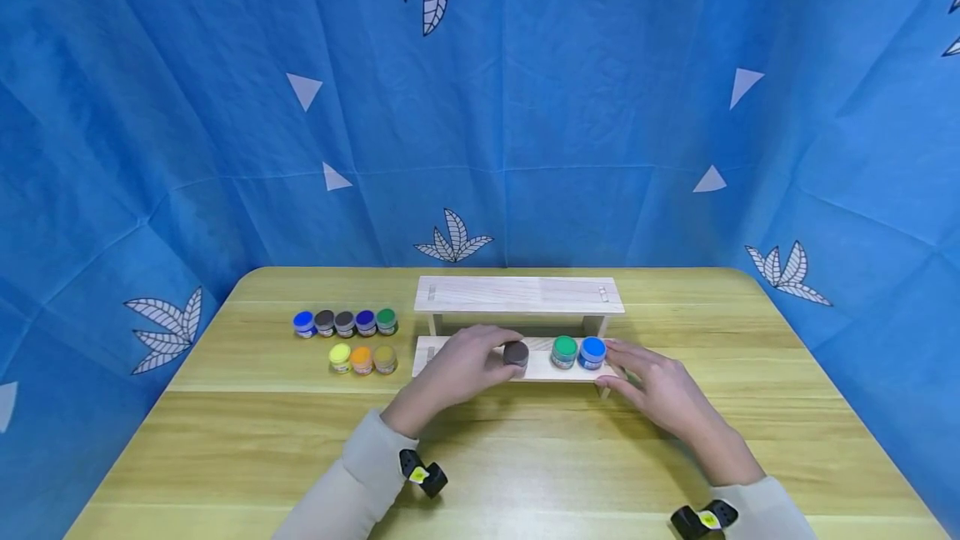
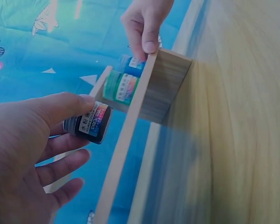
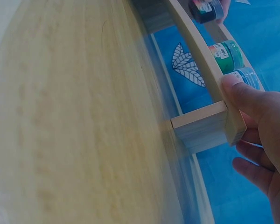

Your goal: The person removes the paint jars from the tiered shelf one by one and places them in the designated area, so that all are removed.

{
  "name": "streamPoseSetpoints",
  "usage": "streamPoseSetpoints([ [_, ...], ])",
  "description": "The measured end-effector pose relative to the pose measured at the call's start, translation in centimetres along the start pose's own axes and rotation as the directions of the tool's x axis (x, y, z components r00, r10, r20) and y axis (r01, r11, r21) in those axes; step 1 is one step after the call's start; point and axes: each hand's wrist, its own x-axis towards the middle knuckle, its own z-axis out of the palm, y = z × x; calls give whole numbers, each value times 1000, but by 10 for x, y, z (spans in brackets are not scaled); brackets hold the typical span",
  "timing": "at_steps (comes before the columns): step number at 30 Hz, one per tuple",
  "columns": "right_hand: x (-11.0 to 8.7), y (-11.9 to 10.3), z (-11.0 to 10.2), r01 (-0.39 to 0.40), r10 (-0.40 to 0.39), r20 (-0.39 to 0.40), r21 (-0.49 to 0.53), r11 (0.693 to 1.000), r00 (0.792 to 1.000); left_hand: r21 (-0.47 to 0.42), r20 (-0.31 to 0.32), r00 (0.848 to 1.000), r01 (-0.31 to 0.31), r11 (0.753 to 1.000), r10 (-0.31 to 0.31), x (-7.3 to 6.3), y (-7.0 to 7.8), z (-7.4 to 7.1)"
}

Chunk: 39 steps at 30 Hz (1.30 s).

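Observation:
My left hand pinches a dark-lidded paint jar between thumb and fingers, over the lower step of a pale wooden two-tier rack. In the left wrist view the jar's label with printed characters faces the camera. My right hand grips the right end of that lower step, thumb on its front edge and fingers round the end, close beside a blue paint jar. Left of the blue jar a green paint jar stands on the same step, with a gap between it and the dark jar.
On the table's left stands a back row of several jars, among them a blue jar and a green-lidded jar. A yellow jar, an orange jar and an olive jar stand in front. Blue patterned cloth hangs behind.

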Motion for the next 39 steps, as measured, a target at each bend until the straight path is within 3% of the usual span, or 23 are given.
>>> streamPoseSetpoints([
  [17,0,-1,-1,-16,16,12,-3,1000,1000,-7,-57,997,58,998,-58,-47,-24,-43],
  [31,-1,-2,0,-17,17,12,-7,1000,1000,4,-104,988,118,993,-116,-83,-54,-81],
  [39,-1,-3,0,-19,19,11,-7,1000,1000,17,-112,970,219,976,-216,-103,-73,-94],
])
